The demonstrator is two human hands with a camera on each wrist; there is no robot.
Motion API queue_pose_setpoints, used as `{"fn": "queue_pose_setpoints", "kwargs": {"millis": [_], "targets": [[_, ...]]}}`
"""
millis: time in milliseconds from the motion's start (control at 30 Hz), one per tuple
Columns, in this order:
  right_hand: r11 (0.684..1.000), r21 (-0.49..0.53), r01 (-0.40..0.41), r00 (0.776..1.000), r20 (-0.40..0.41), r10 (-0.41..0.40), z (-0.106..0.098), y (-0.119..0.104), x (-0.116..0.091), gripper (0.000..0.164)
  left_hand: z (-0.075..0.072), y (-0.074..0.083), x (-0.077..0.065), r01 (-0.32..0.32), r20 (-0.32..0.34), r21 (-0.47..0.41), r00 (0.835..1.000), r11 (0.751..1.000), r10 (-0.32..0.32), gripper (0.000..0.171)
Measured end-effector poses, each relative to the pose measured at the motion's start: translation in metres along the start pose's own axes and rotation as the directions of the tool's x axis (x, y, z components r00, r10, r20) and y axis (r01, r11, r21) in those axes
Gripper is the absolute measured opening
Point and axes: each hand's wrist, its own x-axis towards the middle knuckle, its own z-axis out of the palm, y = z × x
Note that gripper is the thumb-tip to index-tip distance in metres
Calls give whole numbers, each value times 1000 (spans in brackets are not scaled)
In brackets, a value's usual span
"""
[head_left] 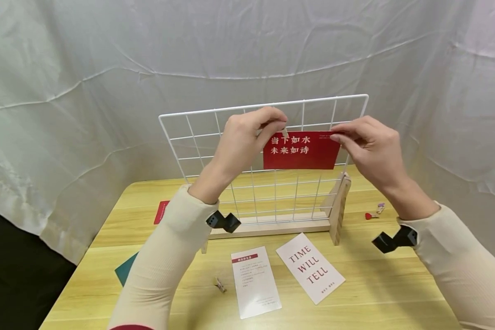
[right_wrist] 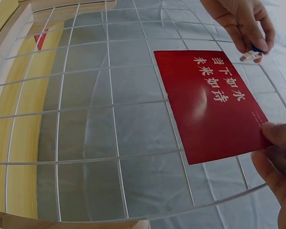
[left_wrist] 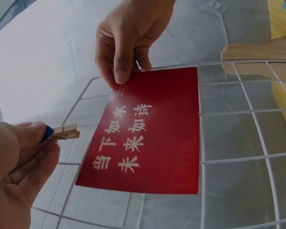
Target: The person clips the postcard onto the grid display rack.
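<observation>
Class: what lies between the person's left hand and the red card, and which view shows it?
A wooden clothespin, pinched in the left hand, with a gap between its tip and the red card, as the left wrist view shows.

A red card (head_left: 301, 160) bears white lettering, the wire grid (head_left: 275, 184) white crossbars; a tan clothespin (left_wrist: 66, 130) shows blue, the bench (head_left: 379, 284) yellow with streaked grain.

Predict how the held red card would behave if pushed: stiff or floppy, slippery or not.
The red card is probably fairly stiff: pinched near one corner by the right hand, it looks nearly flat. The glare on its face hints it may be slippery.
</observation>
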Motion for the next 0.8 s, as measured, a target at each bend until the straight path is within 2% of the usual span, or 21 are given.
{"fn": "queue_pose_setpoints", "kwargs": {"millis": [233, 467, 800], "targets": [[999, -5, 35, 999, -40, -35, 2, -2, 4, 15, 1, 3, 10, -6, 12, 55, 1000, 998, 6, 11], [998, -40, 45, 997, -61, -47, 4, -6, 9, 16, 3, 4, 17, 63, 5, 94, 998, 994, -64, 12], [999, -23, -49, 994, -95, 47, 9, -10, 11, 14, 12, 11, 26, 152, 4, 160, 988, 975, -154, 13]]}}
